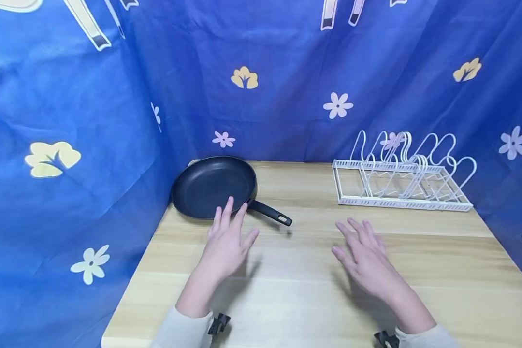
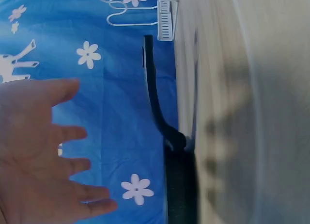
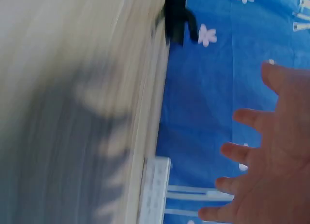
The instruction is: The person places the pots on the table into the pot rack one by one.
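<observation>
A black frying pan (image 1: 213, 186) sits at the back left of the wooden table, its handle (image 1: 269, 212) pointing to the front right. My left hand (image 1: 226, 244) hovers just in front of the pan with fingers spread, its fingertips overlapping the pan's near rim in the head view. To the right, my right hand (image 1: 365, 261) is held above the table, fingers extended and nothing in them. Beyond it, at the back right, stands a white wire rack (image 1: 404, 203) with several upright loops. In the left wrist view the pan's handle (image 2: 151, 88) rises beyond the spread fingers.
The wooden table (image 1: 287, 299) carries the pan and the rack. A blue patterned cloth (image 1: 287, 87) hangs behind the table and along both sides. Something pale (image 1: 193, 162) shows from behind the pan's far left rim.
</observation>
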Demonstrator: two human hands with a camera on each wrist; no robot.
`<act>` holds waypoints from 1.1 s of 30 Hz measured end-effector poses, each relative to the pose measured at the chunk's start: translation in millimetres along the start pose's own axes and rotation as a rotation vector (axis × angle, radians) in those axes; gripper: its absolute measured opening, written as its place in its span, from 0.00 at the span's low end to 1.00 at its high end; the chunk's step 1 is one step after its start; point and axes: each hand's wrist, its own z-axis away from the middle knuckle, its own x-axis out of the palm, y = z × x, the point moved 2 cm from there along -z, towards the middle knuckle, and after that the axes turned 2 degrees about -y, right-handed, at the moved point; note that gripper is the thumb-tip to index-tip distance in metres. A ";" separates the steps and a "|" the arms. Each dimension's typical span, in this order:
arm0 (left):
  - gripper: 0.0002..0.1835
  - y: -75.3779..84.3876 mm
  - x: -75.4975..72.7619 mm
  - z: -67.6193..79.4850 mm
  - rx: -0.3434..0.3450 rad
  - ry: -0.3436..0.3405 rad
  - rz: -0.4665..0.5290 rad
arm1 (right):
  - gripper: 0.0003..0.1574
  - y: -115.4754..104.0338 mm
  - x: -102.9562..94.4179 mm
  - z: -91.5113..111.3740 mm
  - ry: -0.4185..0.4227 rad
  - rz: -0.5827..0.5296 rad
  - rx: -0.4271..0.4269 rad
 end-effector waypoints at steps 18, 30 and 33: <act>0.34 20.4 70.6 -29.9 -0.261 -0.274 1.244 | 0.39 -29.7 32.5 -41.6 -0.046 -0.159 -0.100; 0.25 33.5 98.2 -63.6 -0.346 -0.305 1.839 | 0.37 -20.9 44.8 -48.9 -0.155 -0.358 0.024; 0.16 34.1 102.0 -65.0 -0.347 -0.292 1.855 | 0.35 -17.7 47.7 -52.0 -0.153 -0.419 0.045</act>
